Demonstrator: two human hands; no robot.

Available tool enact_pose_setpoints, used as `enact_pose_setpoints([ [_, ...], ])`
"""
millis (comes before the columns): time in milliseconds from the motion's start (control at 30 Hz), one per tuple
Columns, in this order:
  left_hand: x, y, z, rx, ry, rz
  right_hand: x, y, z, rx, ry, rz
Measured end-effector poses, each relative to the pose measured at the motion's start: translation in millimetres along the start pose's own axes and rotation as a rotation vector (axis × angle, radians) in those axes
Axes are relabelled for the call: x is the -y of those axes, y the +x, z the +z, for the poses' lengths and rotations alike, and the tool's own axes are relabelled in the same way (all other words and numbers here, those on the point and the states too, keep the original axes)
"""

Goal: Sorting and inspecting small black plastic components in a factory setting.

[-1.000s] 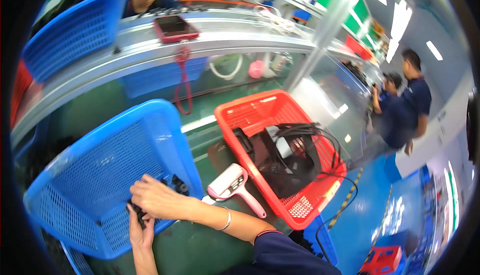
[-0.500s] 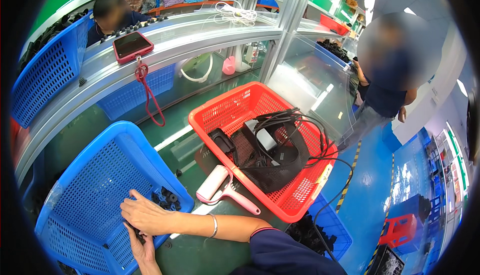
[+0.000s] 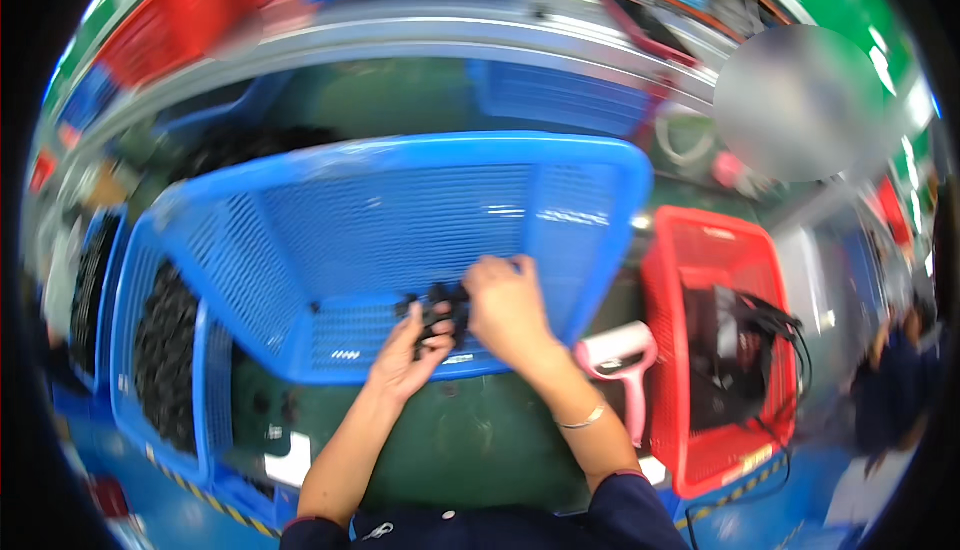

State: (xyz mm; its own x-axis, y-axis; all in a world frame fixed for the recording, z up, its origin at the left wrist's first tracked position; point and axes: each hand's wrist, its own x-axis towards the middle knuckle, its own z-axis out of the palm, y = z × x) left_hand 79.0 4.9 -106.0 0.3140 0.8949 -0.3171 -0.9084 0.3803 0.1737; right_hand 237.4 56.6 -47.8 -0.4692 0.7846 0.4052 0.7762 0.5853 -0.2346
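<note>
Btwn L fingers (image 3: pixel 442 328) sits blk part (image 3: pixel 428 321), nr R fingers (image 3: pixel 482 278).

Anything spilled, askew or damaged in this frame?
Black cables spill over the right rim of the red basket instead of lying inside, which looks untidy. Small dark pieces on the green tabletop look stray; blur hides details.

Front basket (image 3: pixel 420 150): standing just beyond the fingers (image 3: pixel 488 275).
Small parts (image 3: pixel 458 308): sitting in the left fingers (image 3: pixel 441 328).
Roller (image 3: pixel 615 347): lying on the bench (image 3: pixel 470 450), right of the fingers.
Cable basket (image 3: pixel 672 370): standing farther right of the fingers, holding cables (image 3: pixel 768 310).
Left basket (image 3: pixel 203 390): standing left of the fingers, holding pieces (image 3: pixel 165 360).
Rail (image 3: pixel 420 40): running beyond the fingers, behind the front basket.
</note>
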Motion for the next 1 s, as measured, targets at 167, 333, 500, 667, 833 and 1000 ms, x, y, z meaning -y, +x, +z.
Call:
enact_pose_setpoints([
  [167, -2, -9, 6, 0.041, 0.033, -0.001, 9, 7, -28, 0.107, 0.539, 0.186],
  [333, -3, -11, 4, 0.041, 0.092, 0.014, 30, 14, -24, 0.04, 0.775, -0.035],
  [500, -3, -10, -2, 0.13, -0.03, -0.017, 24, 8, -5, 0.105, 0.875, 0.037],
  [667, -6, -6, -6, 0.148, -0.22, -0.087, 12, 5, 5, 0.194, 1.46, 0.372],
  [833, -12, -14, 10, 0.111, -0.239, -0.063, 3, 7, 4, 0.179, 1.819, 0.454],
  [1000, -19, -26, 15, 0.13, -0.15, 0.024, 3, 7, 4, 0.195, 1.857, 0.465],
])
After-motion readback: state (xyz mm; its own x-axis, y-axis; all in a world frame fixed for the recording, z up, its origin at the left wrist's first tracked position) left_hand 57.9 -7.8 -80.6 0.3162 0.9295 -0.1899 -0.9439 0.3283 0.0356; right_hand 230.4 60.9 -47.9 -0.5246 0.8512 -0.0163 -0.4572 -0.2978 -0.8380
